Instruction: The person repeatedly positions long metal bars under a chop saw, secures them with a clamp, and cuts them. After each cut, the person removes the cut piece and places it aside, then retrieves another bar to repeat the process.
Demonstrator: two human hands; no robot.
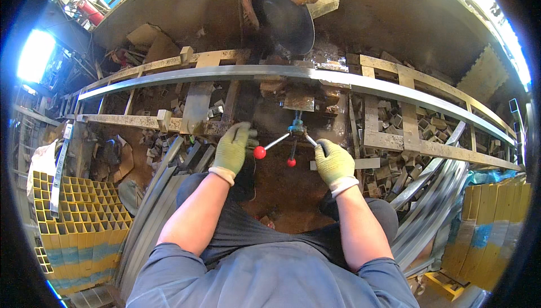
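My right hand (335, 163), in a yellow-green work glove, is closed around one spoke of a three-armed clamp handle (296, 126). The other two spokes end in red ball knobs; one red knob (260, 152) points toward my left hand. Gloved alike, my left hand (232, 149) hovers left of that knob, holding nothing, its fingers apart and slightly blurred. Beyond the handle, a long grey metal tube (225, 73) lies across the machine bed and rests along the rail frame. A large dark cutting disc (287, 23) stands just behind the tube.
A tan metal rail frame (389, 140) runs across both sides, with many short tube offcuts (439, 125) below it. Yellow square tubes (84, 212) are stacked at left, a wrapped yellow bundle (484, 235) at right. Long grey profiles (155, 212) lean beside my legs.
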